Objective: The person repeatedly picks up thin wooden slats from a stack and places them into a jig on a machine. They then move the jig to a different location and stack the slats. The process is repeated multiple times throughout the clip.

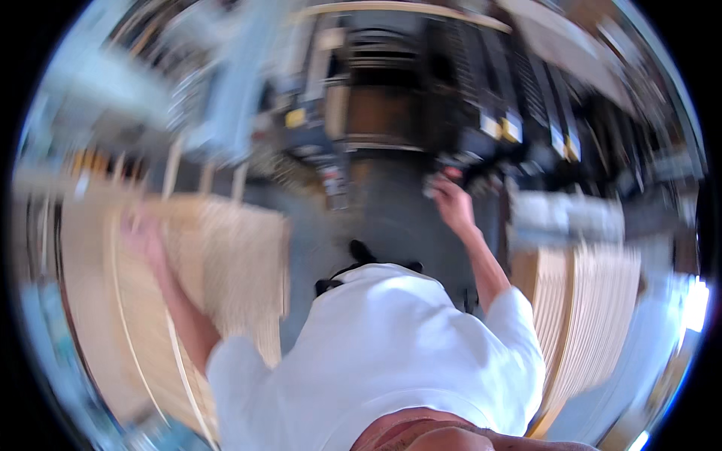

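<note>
The picture is very blurry, so many small things are hard to tell.

The person wears a white shirt [391, 353] and looks straight down. The left hand [143, 237] lies on a big pale wooden board [226, 255]. The board has thin lines on it like stripes. It sits on the person's left side, on top of more flat pale wood [90, 301]. The hand is touching the board, but I cannot tell if the fingers are spread out or curled around its edge.

The right hand [450, 197] is stretched out in front, up near some dark machine parts [466, 161]. It seems to touch something dark there, but the blur hides what it is. I cannot tell if this hand is holding on or only resting.

On the person's right side stands a thick stack of thin pale boards [594, 316], well apart from the board on the left. Between the two lies a grey floor [391, 210]. A dark shoe [361, 252] shows just above the shirt.
</note>
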Demonstrator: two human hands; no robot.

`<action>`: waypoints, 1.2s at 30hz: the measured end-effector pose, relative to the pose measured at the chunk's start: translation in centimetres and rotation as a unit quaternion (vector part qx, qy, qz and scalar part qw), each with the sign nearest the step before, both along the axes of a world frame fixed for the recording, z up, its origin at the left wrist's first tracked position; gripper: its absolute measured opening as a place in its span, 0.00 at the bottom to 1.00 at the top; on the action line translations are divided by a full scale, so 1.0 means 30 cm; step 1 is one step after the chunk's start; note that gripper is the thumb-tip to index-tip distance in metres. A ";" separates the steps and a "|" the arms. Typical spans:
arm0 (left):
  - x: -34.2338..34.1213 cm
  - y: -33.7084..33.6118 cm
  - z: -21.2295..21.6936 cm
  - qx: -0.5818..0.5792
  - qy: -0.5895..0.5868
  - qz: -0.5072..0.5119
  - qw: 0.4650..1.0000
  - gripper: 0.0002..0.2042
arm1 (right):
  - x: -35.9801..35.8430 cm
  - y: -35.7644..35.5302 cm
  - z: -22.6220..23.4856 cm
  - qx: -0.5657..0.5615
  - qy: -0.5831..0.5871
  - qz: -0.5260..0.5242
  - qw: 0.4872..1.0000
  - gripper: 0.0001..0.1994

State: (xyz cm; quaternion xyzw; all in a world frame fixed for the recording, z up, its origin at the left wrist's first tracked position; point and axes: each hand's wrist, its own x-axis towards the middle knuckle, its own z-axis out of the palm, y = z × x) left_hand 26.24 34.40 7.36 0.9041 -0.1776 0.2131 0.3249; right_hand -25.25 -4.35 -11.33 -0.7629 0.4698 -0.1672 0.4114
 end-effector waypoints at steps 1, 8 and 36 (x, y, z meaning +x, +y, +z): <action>-0.073 0.039 -0.015 0.047 -0.078 -0.034 0.995 0.21 | -0.064 0.011 0.029 -0.082 0.020 0.032 0.996 0.12; -1.195 -0.643 -0.356 -0.116 0.299 -0.351 0.879 0.11 | -0.704 0.001 0.090 -0.308 -0.038 -0.097 0.946 0.12; -1.137 -1.562 -0.602 0.079 0.200 -0.594 0.775 0.10 | -1.675 0.528 0.088 -0.265 0.423 -0.393 0.772 0.12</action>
